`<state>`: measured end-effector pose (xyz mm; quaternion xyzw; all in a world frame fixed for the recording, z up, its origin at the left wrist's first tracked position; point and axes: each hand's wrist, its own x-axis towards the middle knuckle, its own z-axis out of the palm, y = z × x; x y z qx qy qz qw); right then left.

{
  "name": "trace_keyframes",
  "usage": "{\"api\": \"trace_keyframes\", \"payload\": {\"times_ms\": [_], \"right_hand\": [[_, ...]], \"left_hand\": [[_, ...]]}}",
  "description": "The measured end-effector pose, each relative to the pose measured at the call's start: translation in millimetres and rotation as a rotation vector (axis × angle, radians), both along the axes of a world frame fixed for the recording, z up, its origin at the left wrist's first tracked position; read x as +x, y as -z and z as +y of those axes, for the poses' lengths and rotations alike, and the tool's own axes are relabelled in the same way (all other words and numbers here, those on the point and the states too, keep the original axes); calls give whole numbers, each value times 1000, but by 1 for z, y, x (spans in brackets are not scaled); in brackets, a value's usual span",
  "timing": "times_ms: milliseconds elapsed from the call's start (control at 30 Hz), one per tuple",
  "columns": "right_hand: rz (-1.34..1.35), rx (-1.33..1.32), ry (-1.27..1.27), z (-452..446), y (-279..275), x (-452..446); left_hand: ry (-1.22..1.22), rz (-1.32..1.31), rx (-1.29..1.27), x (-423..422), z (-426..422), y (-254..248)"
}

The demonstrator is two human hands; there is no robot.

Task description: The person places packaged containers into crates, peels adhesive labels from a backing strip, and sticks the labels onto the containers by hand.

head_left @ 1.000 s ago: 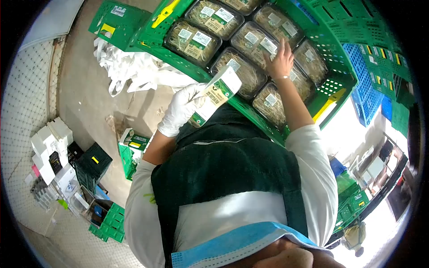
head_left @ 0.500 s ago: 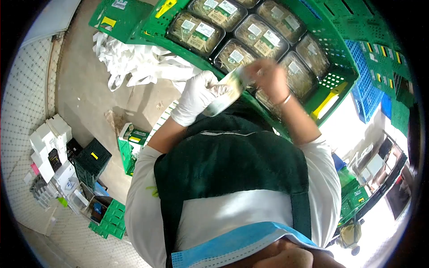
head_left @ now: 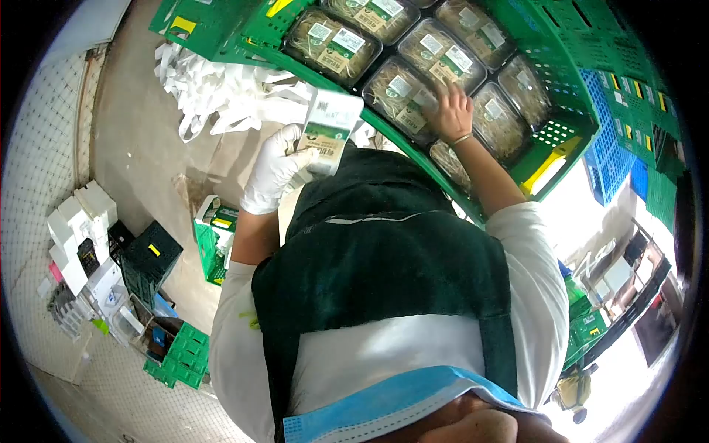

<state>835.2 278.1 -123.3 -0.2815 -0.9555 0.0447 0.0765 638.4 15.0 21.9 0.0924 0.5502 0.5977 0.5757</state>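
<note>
My left hand (head_left: 275,168), in a white glove, is closed around a stack of printed labels (head_left: 329,133), coloured white, green and brown. My bare right hand (head_left: 452,114) reaches into a green crate (head_left: 509,193), fingers stretched out. It touches a label (head_left: 411,117) lying on a clear-lidded black tray pack (head_left: 384,85) of pale, stringy contents. That pack also bears a small white sticker (head_left: 399,86). Beside it, one pack (head_left: 332,46) carries both sticker and label, as does another (head_left: 443,55). A pack (head_left: 496,122) to the right shows only a white sticker.
White straps (head_left: 214,96) lie heaped on the floor left of the crate. Blue (head_left: 602,140) and green crates (head_left: 642,103) stand at the right. Further left are a small green crate (head_left: 210,255), a dark crate (head_left: 151,255) and white boxes (head_left: 77,221).
My hands have moved apart. The left drew back left with the label stack; the right went into the crate, where the near pack now bears a brown-and-green label.
</note>
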Motion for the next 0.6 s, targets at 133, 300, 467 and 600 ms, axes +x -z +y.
{"api": "trace_keyframes", "payload": {"times_ms": [133, 300, 467, 600], "right_hand": [[0, -80, -117, 29, 6, -19], [-50, -46, -243, 30, -9, 17], [348, -1394, -49, -15, -120, -2], [139, -988, -216, -44, -165, -8]], "left_hand": [[-134, 73, -2, 13, 17, -8], [-75, 83, -62, 12, 19, -6], [300, 496, 92, 34, 64, -7], [105, 282, 221, 59, 97, -6]]}}
